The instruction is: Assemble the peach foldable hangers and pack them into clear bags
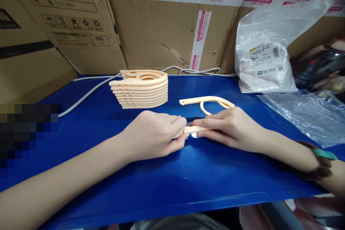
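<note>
My left hand (151, 133) and my right hand (233, 129) meet over the middle of the blue table (172, 190). Both are closed on one cream plastic folding hanger (195, 129), thumbs below and fingers above. A joint with a small shiny pin shows by my left thumb; most of the hanger is hidden by my fingers. Just behind my right hand lies another cream hanger piece (194, 100), a curved arm with a hook-like loop. Farther back on the left, several folded cream hangers (142, 95) are piled in a neat stack.
Cardboard boxes (161, 25) wall off the back and left. A white cable (91, 95) runs along the rear edge. At the back right stands a labelled plastic bag (265, 57), with a clear plastic sheet (307, 115) in front. A pixelated dark patch covers the left edge.
</note>
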`<act>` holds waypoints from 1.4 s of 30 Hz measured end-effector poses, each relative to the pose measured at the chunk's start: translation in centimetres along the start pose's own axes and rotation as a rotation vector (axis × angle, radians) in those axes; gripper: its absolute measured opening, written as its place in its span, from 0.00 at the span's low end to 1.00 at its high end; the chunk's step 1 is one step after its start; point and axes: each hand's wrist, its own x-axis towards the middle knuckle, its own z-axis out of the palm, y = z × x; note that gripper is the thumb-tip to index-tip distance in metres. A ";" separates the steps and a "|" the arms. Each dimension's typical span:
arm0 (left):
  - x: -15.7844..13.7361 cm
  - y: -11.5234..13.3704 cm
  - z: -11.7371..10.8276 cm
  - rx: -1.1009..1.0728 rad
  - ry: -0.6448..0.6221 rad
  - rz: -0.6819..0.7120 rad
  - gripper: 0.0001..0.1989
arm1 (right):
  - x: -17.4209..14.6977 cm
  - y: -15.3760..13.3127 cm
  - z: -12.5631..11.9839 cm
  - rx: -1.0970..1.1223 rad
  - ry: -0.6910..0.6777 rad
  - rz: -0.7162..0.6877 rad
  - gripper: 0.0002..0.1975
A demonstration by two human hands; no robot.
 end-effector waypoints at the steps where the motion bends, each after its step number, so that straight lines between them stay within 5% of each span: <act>1: 0.0 0.0 0.0 -0.004 -0.001 0.002 0.13 | 0.0 0.0 0.0 0.000 -0.001 -0.001 0.14; 13: 0.0 -0.7 -0.1 -0.094 -0.062 -0.124 0.13 | 0.3 0.6 -1.0 -0.062 0.157 -0.031 0.13; 19: 0.1 -0.9 0.0 -0.083 -0.093 -0.177 0.13 | 0.4 1.0 -1.6 -0.136 0.249 0.087 0.12; 32: 0.0 -1.0 -0.1 -0.104 -0.063 -0.178 0.13 | 0.3 2.8 -1.1 -0.069 0.038 0.217 0.15; 42: -0.1 -1.0 -0.1 -0.249 -0.080 -0.074 0.09 | 0.2 3.2 -0.9 -0.073 0.007 0.254 0.14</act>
